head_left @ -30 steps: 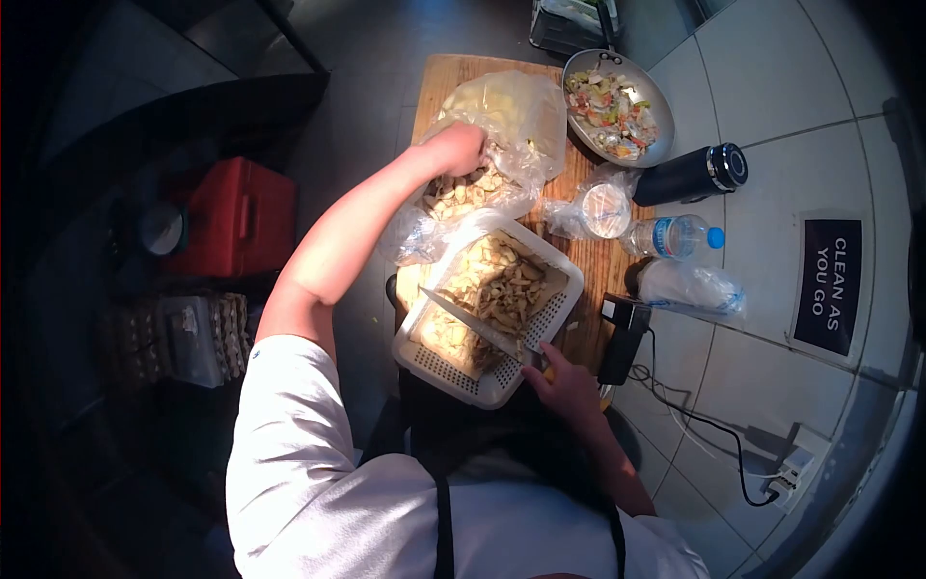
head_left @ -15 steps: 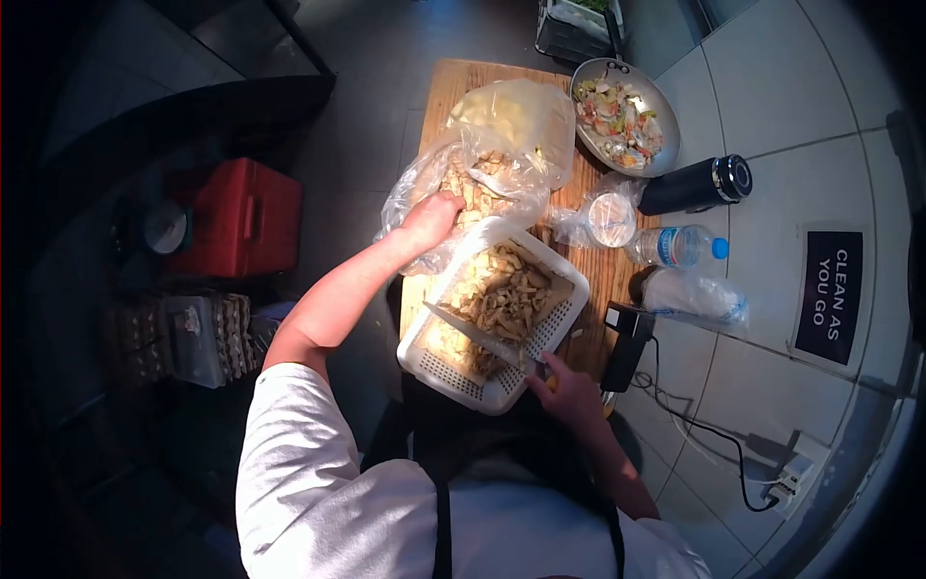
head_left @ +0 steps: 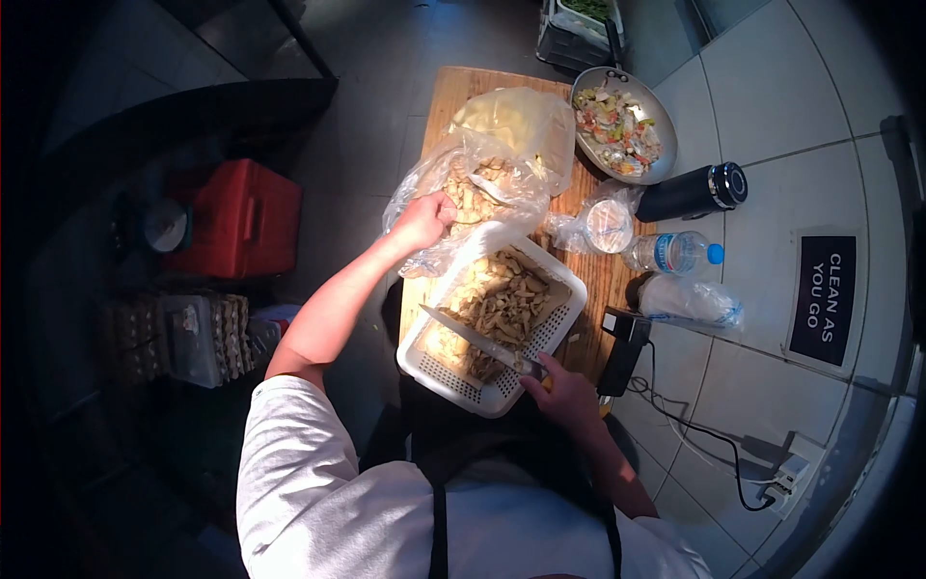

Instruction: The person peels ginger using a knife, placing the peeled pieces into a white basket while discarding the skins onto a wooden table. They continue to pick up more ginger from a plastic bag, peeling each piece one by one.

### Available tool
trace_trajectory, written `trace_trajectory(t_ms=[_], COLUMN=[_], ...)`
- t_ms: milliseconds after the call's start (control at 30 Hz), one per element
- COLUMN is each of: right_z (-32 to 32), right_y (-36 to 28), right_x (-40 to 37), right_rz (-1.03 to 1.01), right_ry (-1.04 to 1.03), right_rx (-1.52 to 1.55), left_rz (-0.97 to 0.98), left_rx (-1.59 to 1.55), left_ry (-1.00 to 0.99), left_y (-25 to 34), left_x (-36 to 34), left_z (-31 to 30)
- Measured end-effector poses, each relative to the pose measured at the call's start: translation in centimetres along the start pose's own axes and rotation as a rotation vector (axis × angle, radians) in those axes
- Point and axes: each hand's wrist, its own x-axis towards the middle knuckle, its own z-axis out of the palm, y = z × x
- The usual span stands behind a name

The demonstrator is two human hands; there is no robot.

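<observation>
Relative to the earliest frame, my left hand (head_left: 422, 222) has shifted from the far part of the open bag (head_left: 413, 193) to its near left side, close to the basket (head_left: 409, 359). The fingers of that hand are curled together at the bag; their tips are partly hidden, and I cannot tell whether they are clamped on film or on slices (head_left: 482, 201). My right hand (head_left: 567, 391) is closed around the handle of the knife (head_left: 473, 338) and covers most of that handle. Whether the blade touches the basket contents cannot be determined. Contents of the second bag (head_left: 511, 118) are blurred by its film. A wrapped item (head_left: 690, 301) near the bottle (head_left: 680, 253) cannot be identified.

Knife position: above the white basket, at its near half. Long axis: diagonal, from my right hand at the near right to the tip at the far left. The tip points left and away from me, over the basket's left rim. Pale slices lie beneath the blade. The open bag adjoins the basket's far side on the wooden table (head_left: 596, 280).
</observation>
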Motion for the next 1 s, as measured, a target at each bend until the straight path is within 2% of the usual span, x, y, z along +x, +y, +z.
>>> trace_trajectory(t_ms=[100, 233, 400, 500, 633, 700, 767, 1000], right_z=[-0.2, 0.1, -0.4, -0.9, -0.4, -0.3, -0.7, 0.7], right_y=[-0.1, 0.5, -0.1, -0.6, 0.4, 0.7, 0.5, 3.6], right_x=[0.1, 0.1, -0.1, -0.4, -0.5, -0.5, -0.8, -1.2], right_rz=[0.023, -0.001, 0.015, 0.066, 0.025, 0.024, 0.035, -0.036], right_ry=[-0.028, -0.012, -0.023, -0.026, 0.041, 0.068, 0.048, 0.063], right_rx=[0.004, -0.015, -0.004, 0.014, 0.017, 0.022, 0.049, 0.193], left_rz=[0.038, -0.079, -0.045, 0.021, 0.152, 0.139, 0.222, 0.227], left_rx=[-0.092, -0.827, -1.146, -1.301, -1.461, -1.403, -1.461, -1.595], left_ry=[0.083, -0.108, -0.191, -0.222, -0.199, -0.092, -0.053, -0.044], left_y=[-1.5, -0.1, 0.7, 2.2, 4.3, 5.5, 6.1, 5.9], left_x=[0.9, 0.0, -1.6, -4.2, -9.2, -11.8, -14.0, -19.3], left_z=[-0.3, -1.4, -2.3, -2.7, -2.6, -2.2, -1.4, 2.0])
